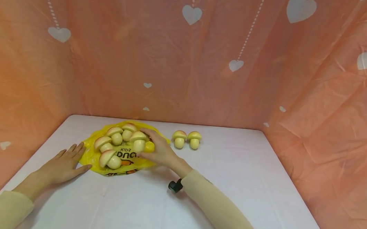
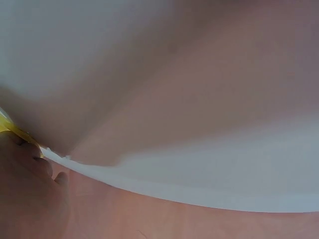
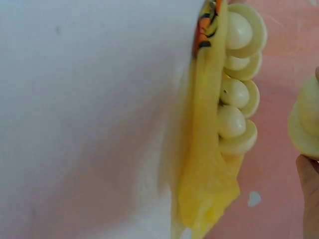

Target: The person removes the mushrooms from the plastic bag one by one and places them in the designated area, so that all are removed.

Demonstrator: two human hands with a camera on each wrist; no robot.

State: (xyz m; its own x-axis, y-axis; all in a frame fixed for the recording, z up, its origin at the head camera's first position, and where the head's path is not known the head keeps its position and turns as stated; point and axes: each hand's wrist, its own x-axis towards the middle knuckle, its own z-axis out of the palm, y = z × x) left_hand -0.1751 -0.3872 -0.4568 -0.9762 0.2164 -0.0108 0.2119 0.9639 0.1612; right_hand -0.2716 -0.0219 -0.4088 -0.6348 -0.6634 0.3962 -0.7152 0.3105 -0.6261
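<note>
Cream-and-pink model mushroom (image 1: pixel 138 142), pinched by the right hand (image 1: pixel 161 151) above the yellow printed plastic bag (image 1: pixel 89 152), arm angled across: looks mid-transfer, likely needing a controlled lowering next! Left hand (image 1: pixel 63 166), straight-fingered, holding nothing, touches the bag's edge. Four matching mushrooms (image 1: pixel 117 139) lie there; two others (image 1: pixel 194 141) stand alongside on the white table (image 1: pixel 246 161).

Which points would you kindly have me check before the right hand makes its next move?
1. Held mushroom in grip: ok, the right hand holds it.
2. Held mushroom set down: not ok, the right wrist view shows it apart from the yellow bag.
3. Left hand at the bag: ok, it touches the left edge.
4. Four mushrooms on the bag: ok.
5. All mushrooms on the bag: not ok, two mushrooms rest on the white table to its right.
6. Bag's mouth: cannot tell, not plainly shown.
</note>
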